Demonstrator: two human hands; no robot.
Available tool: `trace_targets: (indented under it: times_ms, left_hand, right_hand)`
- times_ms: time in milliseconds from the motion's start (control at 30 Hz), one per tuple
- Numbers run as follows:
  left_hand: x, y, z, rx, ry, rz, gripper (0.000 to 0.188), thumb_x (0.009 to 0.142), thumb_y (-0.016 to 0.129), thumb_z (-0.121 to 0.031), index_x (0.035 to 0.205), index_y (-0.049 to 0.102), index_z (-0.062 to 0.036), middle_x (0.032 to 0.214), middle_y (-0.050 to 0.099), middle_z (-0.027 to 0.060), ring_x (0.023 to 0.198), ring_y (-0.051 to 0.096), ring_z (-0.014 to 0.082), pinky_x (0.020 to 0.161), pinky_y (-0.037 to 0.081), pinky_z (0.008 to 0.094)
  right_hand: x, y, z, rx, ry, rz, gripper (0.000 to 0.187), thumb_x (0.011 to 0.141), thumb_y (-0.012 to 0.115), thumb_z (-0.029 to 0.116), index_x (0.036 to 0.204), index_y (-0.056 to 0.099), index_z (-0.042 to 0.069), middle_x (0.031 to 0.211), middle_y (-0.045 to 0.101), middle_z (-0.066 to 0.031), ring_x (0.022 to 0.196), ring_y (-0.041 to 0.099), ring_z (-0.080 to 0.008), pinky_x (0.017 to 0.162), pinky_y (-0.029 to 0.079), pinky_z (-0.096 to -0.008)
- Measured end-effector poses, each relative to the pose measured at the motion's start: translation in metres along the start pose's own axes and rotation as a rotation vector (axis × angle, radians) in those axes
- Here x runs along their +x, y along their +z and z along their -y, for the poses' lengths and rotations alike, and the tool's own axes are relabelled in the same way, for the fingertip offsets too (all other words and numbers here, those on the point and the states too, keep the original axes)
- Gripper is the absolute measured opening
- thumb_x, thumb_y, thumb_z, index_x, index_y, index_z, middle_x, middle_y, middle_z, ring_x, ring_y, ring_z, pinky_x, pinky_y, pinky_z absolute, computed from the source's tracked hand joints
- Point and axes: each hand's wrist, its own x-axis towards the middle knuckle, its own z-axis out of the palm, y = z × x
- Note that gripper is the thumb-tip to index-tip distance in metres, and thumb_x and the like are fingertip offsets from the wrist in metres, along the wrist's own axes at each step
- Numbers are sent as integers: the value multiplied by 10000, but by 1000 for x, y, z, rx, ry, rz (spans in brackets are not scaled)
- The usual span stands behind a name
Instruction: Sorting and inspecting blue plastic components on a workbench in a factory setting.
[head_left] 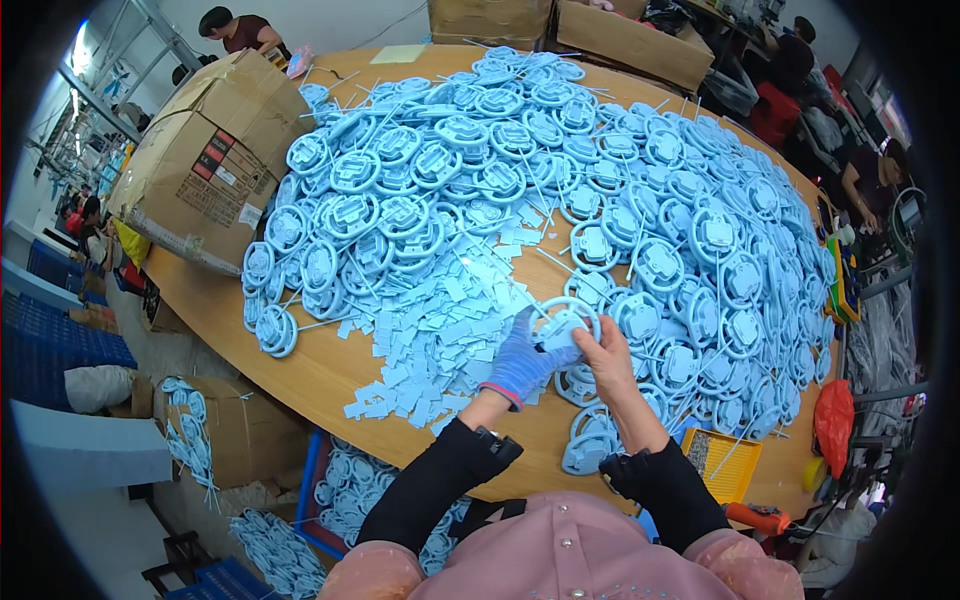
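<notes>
My left hand (525, 358), in a blue-purple knitted glove, grips the left side of a light-blue ring-shaped plastic part (562, 325) with a raised centre. Bare fingers of my right hand (608, 362) close on its right rim, so both hands hold it just above the table (340, 375). Left of the glove lies a loose spread of small flat light-blue plastic tabs (440, 340). Similar ring-shaped parts, some with thin rods, form a large heap (400, 170) beyond my hands and another heap (690, 260) to the right. Fingers cover some of the held part's edges.
A yellow tray (735, 470) with small grey bits sits right of my right forearm, near an orange-handled tool (757, 517). A cardboard box (200, 170) leans at the far left. Below the table edge stands a blue-edged bin (308, 490) of parts. Other people work in the background.
</notes>
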Motion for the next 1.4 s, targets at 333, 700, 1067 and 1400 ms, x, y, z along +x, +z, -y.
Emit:
trace_targets:
  times_ms: [333, 700, 1067, 1400]
  left_hand:
    - [86, -171, -2, 777, 63, -640, 812, 672, 799, -414, 1286, 477, 8, 1205, 549, 226, 1118, 529, 343, 959, 419, 390]
    - [175, -222, -52, 992, -274, -558, 975, 665, 694, -633, 1398, 377, -73, 1305, 517, 211, 1184, 522, 356, 958, 437, 420]
    - [117, -199, -41, 1114, -103, -431, 911, 567, 800, -580, 1198, 550, 27, 1212, 566, 212, 1111, 560, 337, 927, 460, 403]
    - [-19, -93, -7, 198, 131, -450, 661, 770, 762, -273, 1275, 450, 20, 1107, 570, 149, 994, 556, 196, 849, 482, 331]
  right_hand:
    - [6, -79, 31, 623, -95, -185, 414, 894, 620, 307, 1205, 499, 62, 1119, 611, -91, 975, 625, -205, 793, 523, -328]
    - [106, 62, -71, -1357, -464, 85, 399, 748, 700, 146, 1119, 570, 79, 1079, 529, -143, 1001, 544, -327, 778, 496, -421]
    - [70, 29, -80, -934, -358, 169, 264, 760, 698, 111, 1011, 624, 80, 902, 612, -97, 783, 626, -260, 696, 501, -373]
    - [63, 98, -26, 199, 223, 334, 210, 859, 665, 168, 1044, 598, 95, 908, 594, 29, 834, 533, -53, 734, 431, -228]
